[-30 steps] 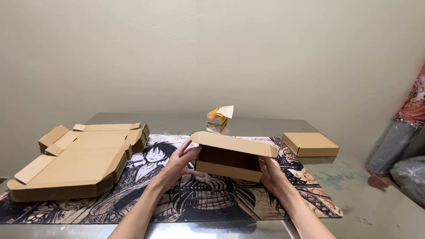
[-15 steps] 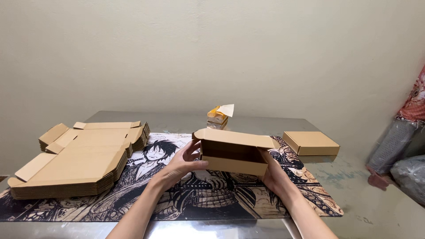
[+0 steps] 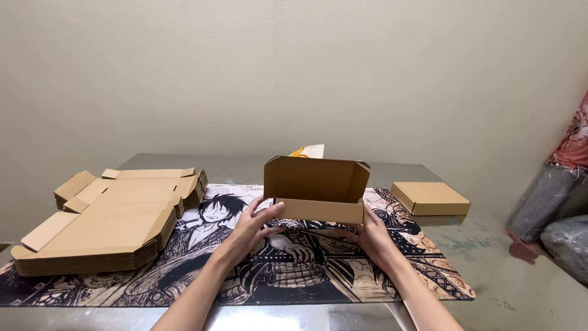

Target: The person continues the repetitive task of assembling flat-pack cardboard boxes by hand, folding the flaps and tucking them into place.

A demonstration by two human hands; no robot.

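Gripping the half-folded cardboard box (image 3: 316, 195) at both ends, the left hand (image 3: 256, 228) and right hand (image 3: 372, 236) risked collapsing its raised lid if squeezed unevenly.

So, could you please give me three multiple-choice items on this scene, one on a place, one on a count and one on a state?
1. Where does the stack of flat cardboard blanks lie?
A. at the table's left end
B. at the table's right end
C. on the floor

2. How many closed boxes sit on the table?
A. none
B. one
C. three

3. How is the lid of the box between the left hand and right hand?
A. taped shut
C. torn off
B. raised open

Answers: 1 A, the stack lies left of the printed mat; 2 B, only one finished box shows, at the right; 3 B, the lid stands upright behind the tray.
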